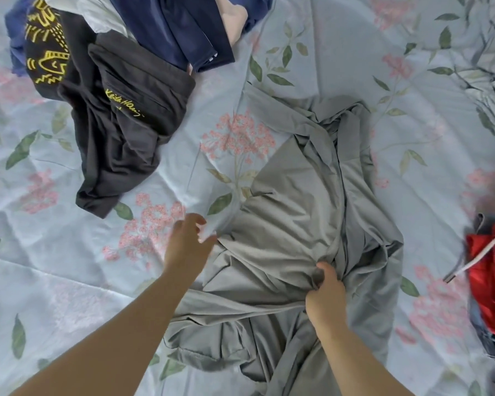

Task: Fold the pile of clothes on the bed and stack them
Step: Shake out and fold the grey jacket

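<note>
A crumpled grey garment lies spread across the middle of the bed. My right hand grips a bunch of its fabric near the lower centre. My left hand reaches toward the garment's left edge with fingers relaxed; its fingertips are beside the fabric and hold nothing that I can see. A black shirt with yellow print lies rumpled at the upper left. A navy garment lies beyond it at the top.
The bed carries a light blue floral sheet. A red garment with a white drawstring sits on darker clothes at the right edge. A pale garment peeks out at the top by the navy one.
</note>
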